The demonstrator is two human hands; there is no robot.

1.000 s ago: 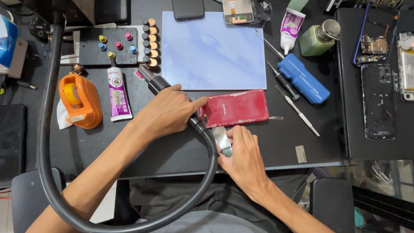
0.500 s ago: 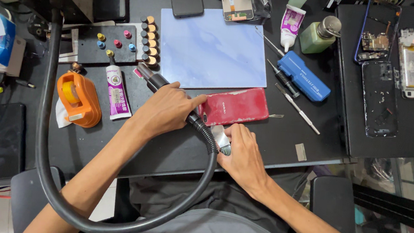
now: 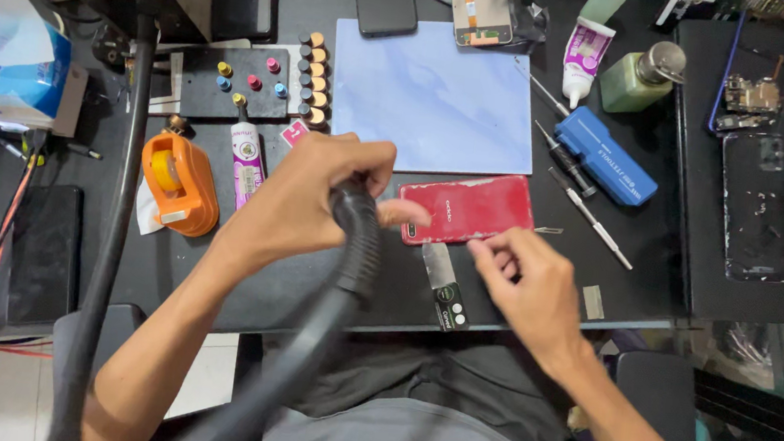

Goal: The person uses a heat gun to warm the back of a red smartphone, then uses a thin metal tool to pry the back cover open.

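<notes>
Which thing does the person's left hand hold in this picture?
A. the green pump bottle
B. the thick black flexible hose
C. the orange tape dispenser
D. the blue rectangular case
B: the left hand is wrapped around the thick black flexible hose, just beside the red phone back cover, while the orange tape dispenser lies untouched further left.

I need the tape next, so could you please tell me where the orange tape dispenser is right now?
In the head view, the orange tape dispenser sits on the dark mat left of centre, beside a small white tube and left of the left hand.
</notes>
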